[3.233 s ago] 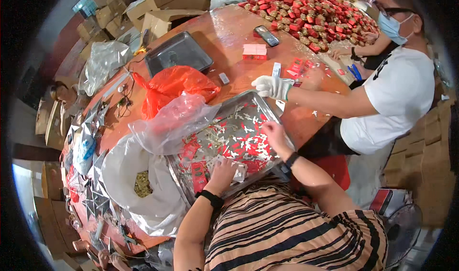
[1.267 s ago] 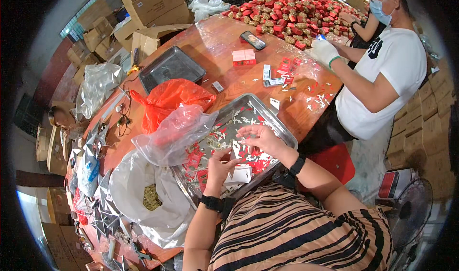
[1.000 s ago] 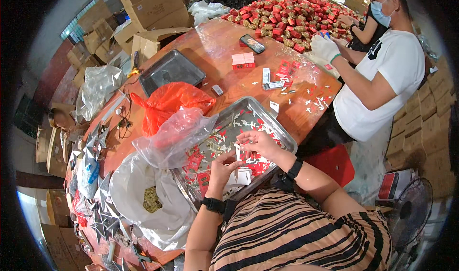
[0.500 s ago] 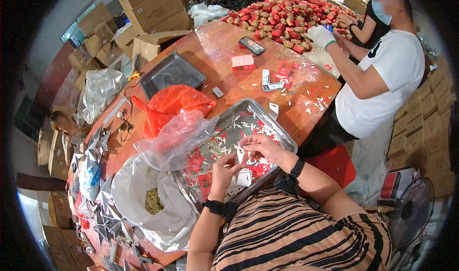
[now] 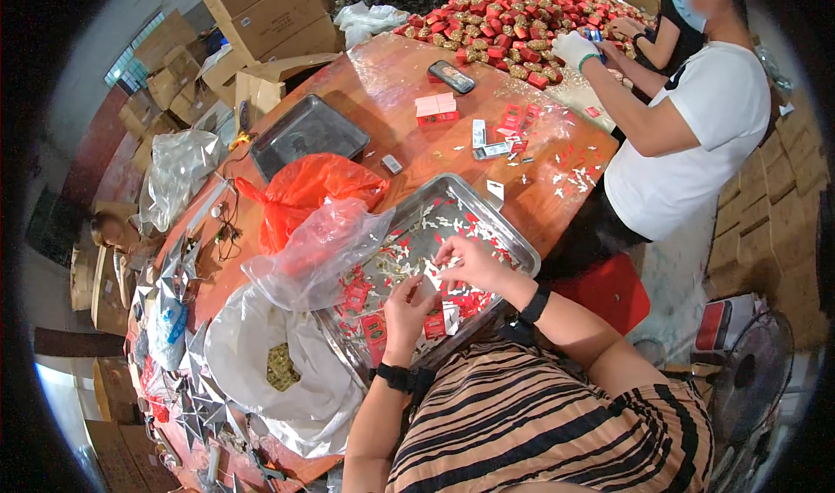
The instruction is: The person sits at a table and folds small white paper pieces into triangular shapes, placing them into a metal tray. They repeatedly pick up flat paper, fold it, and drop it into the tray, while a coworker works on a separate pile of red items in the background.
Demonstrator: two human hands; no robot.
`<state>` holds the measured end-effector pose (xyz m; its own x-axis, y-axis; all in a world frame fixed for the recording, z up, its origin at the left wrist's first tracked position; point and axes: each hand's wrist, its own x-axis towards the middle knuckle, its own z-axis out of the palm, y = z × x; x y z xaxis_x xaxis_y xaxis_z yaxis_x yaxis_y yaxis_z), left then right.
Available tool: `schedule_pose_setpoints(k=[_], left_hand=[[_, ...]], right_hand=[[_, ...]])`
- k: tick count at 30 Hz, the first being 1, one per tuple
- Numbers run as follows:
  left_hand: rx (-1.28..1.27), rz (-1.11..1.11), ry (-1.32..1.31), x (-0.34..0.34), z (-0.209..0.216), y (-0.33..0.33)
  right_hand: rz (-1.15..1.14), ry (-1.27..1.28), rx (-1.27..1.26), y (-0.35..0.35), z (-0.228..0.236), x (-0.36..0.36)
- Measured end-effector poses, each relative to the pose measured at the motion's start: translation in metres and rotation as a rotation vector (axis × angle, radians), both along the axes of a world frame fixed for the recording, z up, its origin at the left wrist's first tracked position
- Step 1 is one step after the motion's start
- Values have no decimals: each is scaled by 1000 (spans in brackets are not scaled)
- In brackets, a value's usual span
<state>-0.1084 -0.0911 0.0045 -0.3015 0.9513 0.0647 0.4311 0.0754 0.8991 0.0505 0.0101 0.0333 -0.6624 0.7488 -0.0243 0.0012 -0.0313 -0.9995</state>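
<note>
Over a metal tray (image 5: 524, 248) full of small red and white paper scraps, my two hands work close together. Pinched between the fingers of my left hand (image 5: 403, 321) is a small white card (image 5: 431, 276). My right hand (image 5: 477, 265) is closed at the card's other side, thumb and fingers drawn together; whatever sits in its fingertips is too small to make out. Beneath my hands, a red printed card (image 5: 434, 323) lies beside a white piece (image 5: 450, 317). Another red card (image 5: 374, 332) lies near my left wrist.
Left of the tray are a white sack (image 5: 235, 341) with tan bits inside, a clear plastic bag (image 5: 313, 267) and a red bag (image 5: 326, 180). Beyond are a black tray (image 5: 309, 132), a phone (image 5: 452, 76) and a heap of red-and-gold pieces (image 5: 513, 32). A gloved co-worker (image 5: 687, 145) stands at right.
My hands stay over the tray, with small finger movements at the white card. A red card face now shows beneath them where a white one lay. The whole view has shifted slightly.
</note>
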Motion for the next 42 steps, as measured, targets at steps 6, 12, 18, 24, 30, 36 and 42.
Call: schedule_pose_setpoints(k=[6,12,18,24,30,36,42], left_hand=[[83,-83,180,8,10,6],[178,-64,97,15,12,14],[-196,-71,-487,-4,1,24],[-245,45,-879,-2,9,28],[-274,-2,-1113,7,12,38],[-275,-156,-857,8,25,46],[-10,-155,-128,23,14,52]], right_hand=[[-43,-180,273,-3,-6,-13],[-54,-149,438,0,-9,-17],[-123,-270,502,8,18,-6],[70,-289,938,-16,46,2],[45,-291,1134,-22,9,9],[-299,-115,401,-10,2,20],[-231,59,41,1,-15,27]])
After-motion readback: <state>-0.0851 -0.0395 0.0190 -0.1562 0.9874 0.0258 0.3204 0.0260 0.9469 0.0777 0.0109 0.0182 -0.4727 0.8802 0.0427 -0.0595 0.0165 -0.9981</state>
